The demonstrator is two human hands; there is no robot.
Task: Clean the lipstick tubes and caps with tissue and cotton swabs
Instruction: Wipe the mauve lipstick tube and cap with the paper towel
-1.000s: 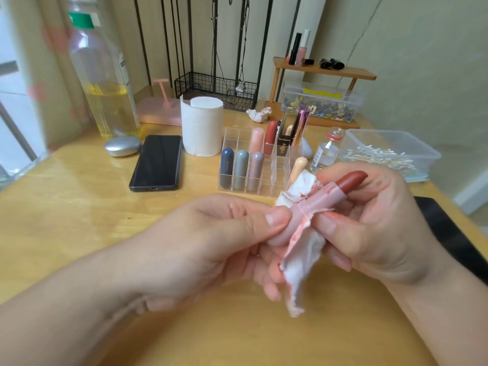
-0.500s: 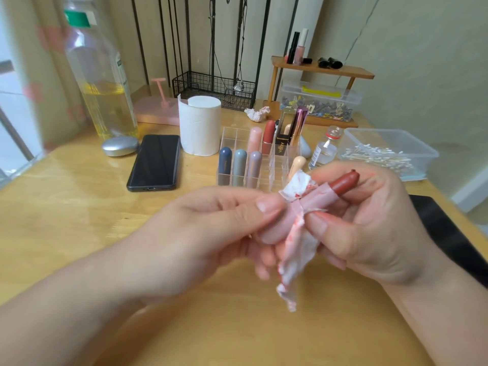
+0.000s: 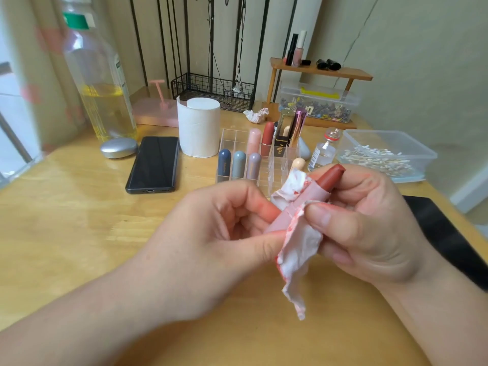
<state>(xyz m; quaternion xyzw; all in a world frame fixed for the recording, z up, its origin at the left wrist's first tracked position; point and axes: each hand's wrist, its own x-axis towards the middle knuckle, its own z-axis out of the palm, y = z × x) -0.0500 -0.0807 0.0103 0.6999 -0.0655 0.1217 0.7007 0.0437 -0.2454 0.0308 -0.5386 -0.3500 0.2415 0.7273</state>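
Wrapping the pink lipstick tube is a stained tissue, pinched against the barrel by the right hand, while the tube's lower end is pinched by the left hand, above the wooden table. The tube is judged light, rigid and smooth, perhaps slippery; the exposed red bullet is soft and easily dented, so only the barrel should be gripped. Behind are seen a clear organiser, a tissue roll and a box of cotton swabs.
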